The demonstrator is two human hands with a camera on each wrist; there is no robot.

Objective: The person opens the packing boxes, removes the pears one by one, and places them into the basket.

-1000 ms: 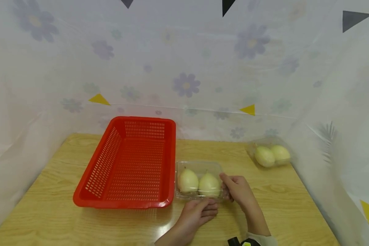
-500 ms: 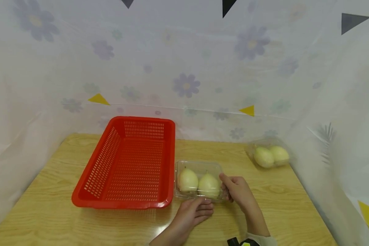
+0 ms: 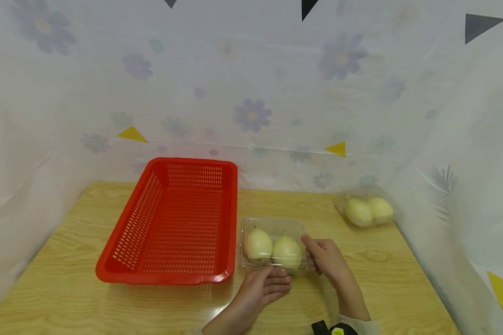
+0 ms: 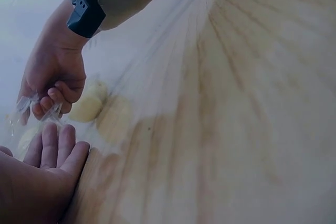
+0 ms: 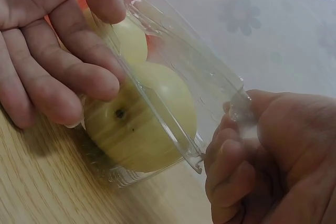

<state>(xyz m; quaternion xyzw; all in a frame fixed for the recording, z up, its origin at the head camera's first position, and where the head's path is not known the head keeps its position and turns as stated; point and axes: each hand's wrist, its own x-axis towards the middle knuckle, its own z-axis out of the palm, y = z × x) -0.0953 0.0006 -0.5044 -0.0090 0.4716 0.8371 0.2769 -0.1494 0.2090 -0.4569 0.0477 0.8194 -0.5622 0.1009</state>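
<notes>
A clear plastic clamshell box [image 3: 272, 224] with two pale yellow pears [image 3: 288, 252] in it lies on the table. My right hand [image 3: 326, 259] grips its right end, thumb on top and fingers curled beneath, as the right wrist view shows. Along the front side, my left hand [image 3: 263, 289] rests with fingers nearly straight and its thumb at the rim [image 5: 157, 116]. In the right wrist view the left fingertips [image 5: 100, 82] touch the front wall close to a pear [image 5: 152, 124]. The left wrist view shows both hands close together at the box.
A red perforated plastic basket [image 3: 184, 223] stands just left of the box. At the back right, a second clear box [image 3: 366, 191] with two pears sits near the table's edge. A patterned white curtain [image 3: 251, 70] hangs behind the wooden table [image 3: 151, 307].
The box has shifted slightly right, leaving a narrow gap beside the basket. My left hand has slid a little left along its front. My right hand keeps its grip.
</notes>
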